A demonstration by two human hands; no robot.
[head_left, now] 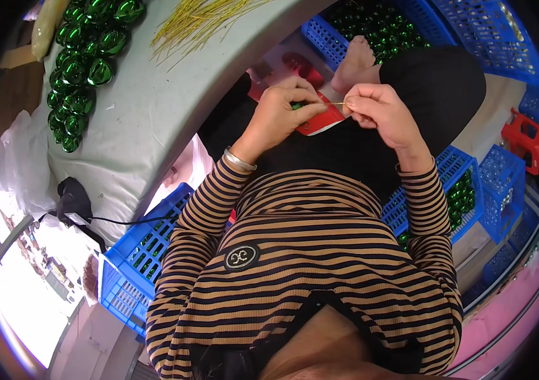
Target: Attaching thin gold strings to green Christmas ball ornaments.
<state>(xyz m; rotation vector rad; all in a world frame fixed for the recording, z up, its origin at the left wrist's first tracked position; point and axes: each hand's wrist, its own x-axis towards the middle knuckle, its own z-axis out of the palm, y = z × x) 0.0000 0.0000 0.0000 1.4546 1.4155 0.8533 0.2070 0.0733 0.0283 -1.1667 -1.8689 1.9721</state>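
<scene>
Above my lap, my left hand (pixel 284 115) is closed, thumb against fingers, around a small shiny green bauble (pixel 297 106) that is mostly hidden by the fingers. A thin yellow wire-like strand (pixel 333 103) stretches from there across to my right hand (pixel 380 111), which pinches its end between thumb and forefinger. Behind and below the left hand lies a flat red piece with a white edge (pixel 323 122). More yellow strands (pixel 200 22) lie in a loose bundle on the table at the far left.
A bunch of shiny green baubles (pixel 74 79) rests on the cloth-covered table (pixel 136 114). Blue crates with green baubles stand at the left (pixel 124 288), right (pixel 469 161) and far side (pixel 323 41). A red stool (pixel 526 140) is at the right; a black cable (pixel 133 221) runs off the table.
</scene>
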